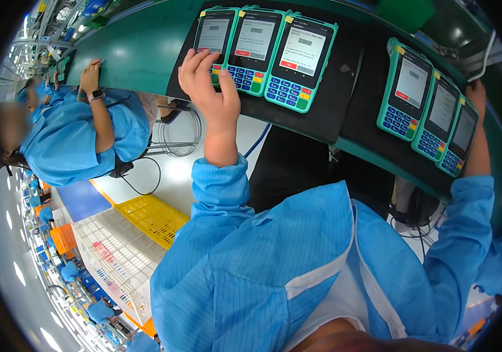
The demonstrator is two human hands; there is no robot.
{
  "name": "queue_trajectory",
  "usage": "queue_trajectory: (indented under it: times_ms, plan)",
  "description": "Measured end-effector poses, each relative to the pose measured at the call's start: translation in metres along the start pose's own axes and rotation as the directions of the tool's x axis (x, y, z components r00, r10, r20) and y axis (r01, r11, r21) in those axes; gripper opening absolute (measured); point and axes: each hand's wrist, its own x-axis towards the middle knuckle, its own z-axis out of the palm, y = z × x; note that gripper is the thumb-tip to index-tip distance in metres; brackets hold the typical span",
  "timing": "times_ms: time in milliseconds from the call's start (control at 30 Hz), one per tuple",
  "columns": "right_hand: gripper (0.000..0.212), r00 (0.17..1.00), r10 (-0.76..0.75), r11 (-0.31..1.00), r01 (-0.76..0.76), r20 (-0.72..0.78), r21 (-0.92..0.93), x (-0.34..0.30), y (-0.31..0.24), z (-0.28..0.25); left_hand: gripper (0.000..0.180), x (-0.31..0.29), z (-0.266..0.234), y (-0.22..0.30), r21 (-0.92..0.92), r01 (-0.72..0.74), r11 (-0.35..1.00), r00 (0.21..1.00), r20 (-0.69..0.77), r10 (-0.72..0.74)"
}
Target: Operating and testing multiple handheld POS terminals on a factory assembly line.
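My left hand (211, 91) hovers over the lower part of the leftmost payment terminal (213, 36), fingers loosely bent and apart, holding nothing. Whether a fingertip touches its screen I cannot tell. Beside that terminal lie a second terminal (255, 38) and a third terminal (302, 51), all green-rimmed with lit screens and blue keypads. On the right, three more terminals lie in a row: one (409, 82), a middle one (442, 108) and an outer one (465, 129). My right hand (477, 97) is at the far side of the outer one, its fingers mostly hidden.
The terminals lie on black mats (336, 94) along a green bench (139, 53). A white cable (485, 56) hangs at the right. To the left sits a co-worker in a blue smock (80, 132). A yellow crate (151, 217) and a pale crate (116, 252) stand lower left.
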Motion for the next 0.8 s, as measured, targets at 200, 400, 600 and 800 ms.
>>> queue_trajectory:
  times_ms: [200, 400, 600, 800]
  plan:
    - [0.041, 0.999, -0.037, 0.999, 0.037, 0.031, 0.016, 0.006, 0.015, 0.005, 0.027, -0.006, 0.005, -0.004, -0.091, 0.193, 0.977, 0.976, -0.079, -0.201]
    - [0.040, 1.000, -0.014, 0.998, 0.015, -0.012, 0.061, -0.001, 0.003, 0.001, 0.028, -0.004, 0.008, -0.006, 0.153, 0.214, 0.965, 0.975, 0.030, -0.221]
    - [0.040, 1.000, 0.006, 1.000, -0.006, -0.021, 0.015, -0.010, -0.016, -0.007, 0.028, -0.003, 0.005, 0.000, 0.128, 0.203, 0.971, 0.978, 0.025, -0.207]
    - [0.041, 1.000, -0.016, 0.999, 0.016, 0.004, 0.032, -0.011, -0.022, -0.011, 0.030, -0.011, 0.000, 0.028, 0.106, 0.057, 0.993, 0.983, 0.167, -0.075]
